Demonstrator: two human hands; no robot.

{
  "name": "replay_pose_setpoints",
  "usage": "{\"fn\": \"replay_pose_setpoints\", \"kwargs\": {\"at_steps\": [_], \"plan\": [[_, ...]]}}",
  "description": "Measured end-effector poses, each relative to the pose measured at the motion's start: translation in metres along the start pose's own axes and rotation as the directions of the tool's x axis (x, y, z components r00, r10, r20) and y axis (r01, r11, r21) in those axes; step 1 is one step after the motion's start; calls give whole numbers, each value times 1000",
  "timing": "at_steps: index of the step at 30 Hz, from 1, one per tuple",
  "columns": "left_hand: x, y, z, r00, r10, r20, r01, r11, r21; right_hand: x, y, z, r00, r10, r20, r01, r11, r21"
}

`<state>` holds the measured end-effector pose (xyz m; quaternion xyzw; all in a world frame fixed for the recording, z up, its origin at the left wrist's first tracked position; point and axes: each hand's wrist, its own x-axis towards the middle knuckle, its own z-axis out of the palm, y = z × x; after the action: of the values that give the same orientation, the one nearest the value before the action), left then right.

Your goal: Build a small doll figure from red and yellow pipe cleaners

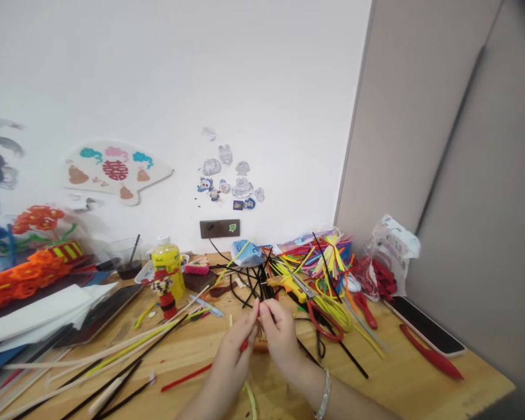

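Note:
My left hand [236, 344] and my right hand [282, 335] meet fingertip to fingertip over the table, both closed in a pinch. Between the fingers shows a bit of red pipe cleaner [244, 345]; most of it is hidden by the hands. A straight red pipe cleaner [186, 377] reaches out on the left of my left forearm; whether it is the same piece I cannot tell. Just beyond my right hand lie scissors with orange-red handles [328, 329] and a yellow glue gun [291, 287]. A yellow strip [250, 399] lies below my wrists.
Behind the hands spreads a heap of coloured pipe cleaners [328, 256]. A yellow bottle [170, 262] stands at left behind a small red-hatted figure [165, 294]. Long black and cream stems [126, 373] cover the left front. A phone [424, 326] lies near the right edge.

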<state>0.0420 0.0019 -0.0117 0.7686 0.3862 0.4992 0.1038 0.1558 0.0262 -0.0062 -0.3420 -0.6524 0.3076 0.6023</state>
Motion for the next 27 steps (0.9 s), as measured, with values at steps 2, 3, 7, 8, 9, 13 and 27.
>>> {"fn": "replay_pose_setpoints", "kwargs": {"at_steps": [2, 3, 7, 8, 9, 13, 27], "plan": [[2, 0, -2, 999, -22, -27, 23, 1000, 16, 1, 1, 1, 1000, -3, 16, 3, 1000, 4], [4, -1, -5, 999, -29, -45, 31, 999, 30, 3, 1, 1, 998, -16, 53, 16, 1000, 3], [12, -8, -20, 998, 27, -49, -22, 995, 95, 14, -1, -10, 969, -109, 224, 128, 989, -71], [13, -10, -23, 998, 59, -25, -56, 992, 113, 16, -2, -15, 955, -131, 267, 164, 981, -105], [14, -11, -26, 997, 82, -3, -81, 988, 132, 19, -2, -19, 936, -154, 318, 205, 969, -136], [13, -12, -28, 996, 76, 56, -85, 979, 186, 25, -4, -29, 851, -167, 497, 299, 934, -198], [9, -2, -10, 998, -57, 14, 58, 997, -54, 7, -6, -7, 985, -89, 147, 97, 994, -48]]}}
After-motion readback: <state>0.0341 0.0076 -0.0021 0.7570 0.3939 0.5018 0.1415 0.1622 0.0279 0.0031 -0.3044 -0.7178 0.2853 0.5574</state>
